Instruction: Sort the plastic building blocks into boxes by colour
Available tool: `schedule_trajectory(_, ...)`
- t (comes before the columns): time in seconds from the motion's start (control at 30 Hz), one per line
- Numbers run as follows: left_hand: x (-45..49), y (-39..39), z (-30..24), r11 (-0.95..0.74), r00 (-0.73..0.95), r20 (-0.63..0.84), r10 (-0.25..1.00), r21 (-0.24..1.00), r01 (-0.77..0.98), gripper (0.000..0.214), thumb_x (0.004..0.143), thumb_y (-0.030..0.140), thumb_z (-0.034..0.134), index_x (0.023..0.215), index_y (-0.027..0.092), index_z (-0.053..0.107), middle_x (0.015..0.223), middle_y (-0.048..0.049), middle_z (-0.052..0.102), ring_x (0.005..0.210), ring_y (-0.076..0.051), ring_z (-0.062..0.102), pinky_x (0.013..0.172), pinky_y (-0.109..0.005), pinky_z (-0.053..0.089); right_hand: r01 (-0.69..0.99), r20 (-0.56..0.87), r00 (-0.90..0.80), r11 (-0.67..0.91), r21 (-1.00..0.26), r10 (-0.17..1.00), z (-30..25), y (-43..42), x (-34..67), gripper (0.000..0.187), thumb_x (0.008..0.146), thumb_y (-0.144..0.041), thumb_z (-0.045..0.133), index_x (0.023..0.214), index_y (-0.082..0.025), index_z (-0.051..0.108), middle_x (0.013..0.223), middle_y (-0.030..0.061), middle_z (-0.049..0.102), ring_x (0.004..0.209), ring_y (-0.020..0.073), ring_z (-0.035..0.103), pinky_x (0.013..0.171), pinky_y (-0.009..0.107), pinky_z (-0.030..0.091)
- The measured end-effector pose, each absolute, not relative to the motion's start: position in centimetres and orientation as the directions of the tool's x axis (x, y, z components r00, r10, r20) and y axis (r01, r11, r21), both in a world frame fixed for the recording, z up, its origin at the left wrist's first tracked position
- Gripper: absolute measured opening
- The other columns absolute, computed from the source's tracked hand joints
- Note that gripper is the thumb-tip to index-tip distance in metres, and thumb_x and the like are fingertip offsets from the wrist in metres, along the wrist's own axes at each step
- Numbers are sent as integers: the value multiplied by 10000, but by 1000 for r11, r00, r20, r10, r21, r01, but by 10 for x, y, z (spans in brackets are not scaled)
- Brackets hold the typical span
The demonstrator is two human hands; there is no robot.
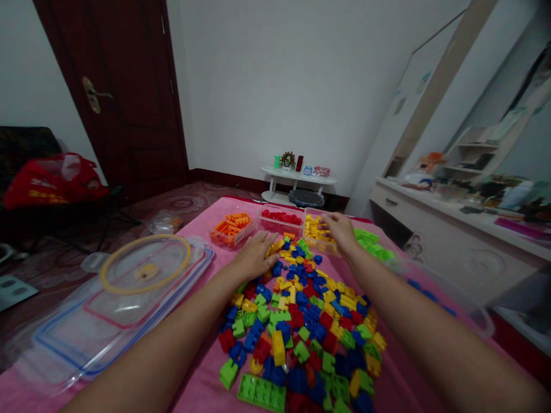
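A heap of several coloured toy bricks (pixel 301 321) lies on a pink cloth (pixel 206 384). My left hand (pixel 255 255) rests palm down at the heap's far left edge, fingers spread, touching yellow and blue bricks. My right hand (pixel 340 229) reaches over the clear box of yellow bricks (pixel 316 232), fingers curled down into it; what they hold, if anything, is hidden. Beside that box stand a box of red bricks (pixel 279 219), a box of orange bricks (pixel 230 226) and a pile of green bricks (pixel 372 242).
Stacked clear lids (pixel 124 298) with yellow, red and blue rims lie at the left. A clear tub (pixel 447 298) with blue bricks stands at the right. Beyond are a dark door (pixel 120 97), a small white table (pixel 297 178), a dresser (pixel 451 229) and a red bag (pixel 51 178).
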State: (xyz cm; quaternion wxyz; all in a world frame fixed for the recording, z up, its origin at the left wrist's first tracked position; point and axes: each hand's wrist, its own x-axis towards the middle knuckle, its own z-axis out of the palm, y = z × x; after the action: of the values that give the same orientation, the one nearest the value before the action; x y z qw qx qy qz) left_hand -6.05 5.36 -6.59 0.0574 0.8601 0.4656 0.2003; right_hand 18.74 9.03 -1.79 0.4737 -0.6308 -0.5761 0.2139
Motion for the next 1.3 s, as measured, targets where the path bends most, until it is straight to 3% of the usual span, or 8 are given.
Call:
schedule_trajectory(0.17,-60,58,-70,-545,510,194,838,281,790,496,898,450,314,1311,201,428,1331,-110,460,1239,-247,396,1008,-413,326,784,262,23,145,-604,965,-36,71,161,306,637,-126,608,921,-209,688,901,45,678,948,228,596,843,320,427)
schedule_trajectory(0.3,-61,61,-67,-588,531,259,807,276,760,368,905,312,322,1104,193,607,1068,-87,614,1006,-190,554,915,-319,399,983,165,-170,180,-45,971,-37,55,144,488,734,-156,520,1203,-284,560,1182,59,591,1077,239,540,871,330,408)
schedule_trajectory(0.37,-62,63,-67,-589,519,291,804,266,763,323,864,216,376,1038,185,647,977,-82,642,931,-183,578,864,-294,421,981,96,-175,166,97,980,-34,50,139,474,765,-169,484,1223,-275,542,1178,87,586,1044,250,560,825,338,428)
schedule_trajectory(0.57,-65,66,-70,-506,408,329,851,312,804,410,700,93,512,1069,194,660,1023,-61,668,948,-194,590,852,-276,433,993,7,-61,60,104,998,-31,45,139,352,717,-217,561,1058,-219,649,1045,123,654,960,280,605,749,351,449)
schedule_trajectory(0.83,-63,62,-67,-499,391,328,860,378,780,332,703,202,609,1028,197,678,1010,-49,686,924,-194,609,818,-280,446,996,66,93,-93,-12,993,-45,25,158,326,744,-313,523,1041,-249,643,1028,72,668,948,222,609,686,279,432)
schedule_trajectory(1.0,-60,63,-63,-431,348,255,902,474,768,315,756,276,577,1055,222,660,945,-34,702,836,-167,627,722,-249,453,995,-28,23,-26,-100,999,-29,22,166,186,689,-266,562,821,-239,691,864,28,694,815,181,630,642,239,410)
schedule_trajectory(1.13,-61,59,-56,-386,312,231,922,469,794,292,779,290,535,1023,211,675,923,-43,702,824,-174,624,739,-265,457,999,77,-27,24,46,997,-17,30,158,320,766,-240,503,1043,-282,656,1016,39,679,933,200,618,722,264,430)
schedule_trajectory(1.3,-66,55,-53,-281,201,280,939,285,917,281,763,229,527,988,231,696,998,-73,673,963,-223,593,821,-305,448,982,104,-47,26,188,993,-27,39,140,361,832,-140,413,1115,-212,625,1047,138,657,976,270,611,752,358,456)
